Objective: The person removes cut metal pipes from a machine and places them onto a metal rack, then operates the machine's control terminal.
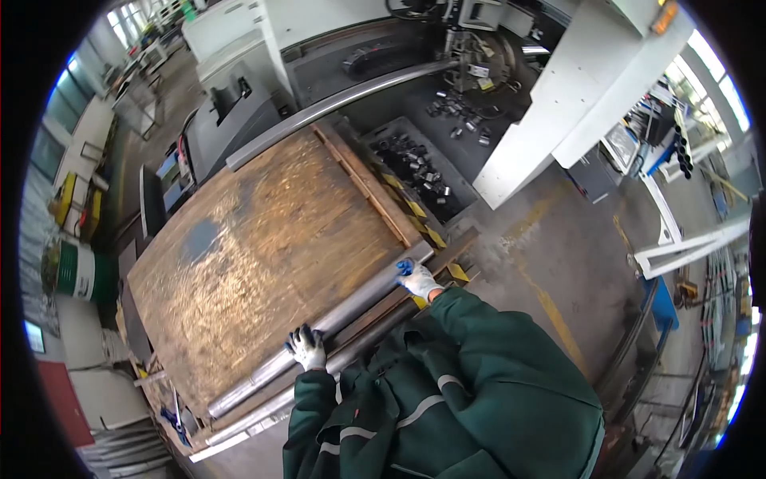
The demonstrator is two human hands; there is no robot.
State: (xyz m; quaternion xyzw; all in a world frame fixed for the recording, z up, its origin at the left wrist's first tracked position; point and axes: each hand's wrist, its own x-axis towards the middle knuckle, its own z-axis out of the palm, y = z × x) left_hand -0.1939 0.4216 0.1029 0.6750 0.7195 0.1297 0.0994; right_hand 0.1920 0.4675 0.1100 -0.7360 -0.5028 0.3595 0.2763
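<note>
A long metal tube [355,299] lies along the near edge of a worn wooden board [263,231]. Near the tube's right end rests my right hand [417,279], in a white glove with blue fingertips, its fingers over the tube. My left hand [307,348], gloved in white with dark fingertips, touches the same tube farther left, fingers spread. Another metal tube [375,331] runs beside the board, closer to my body. A further long bar [335,100] crosses the board's far side toward the machine.
Beyond the board's right edge, a grey bin [411,164] holds several short metal pieces. A white machine column [550,96] stands at the upper right. A green drum [76,271] is at the left. Yellow-black striped edging [415,209] borders the board.
</note>
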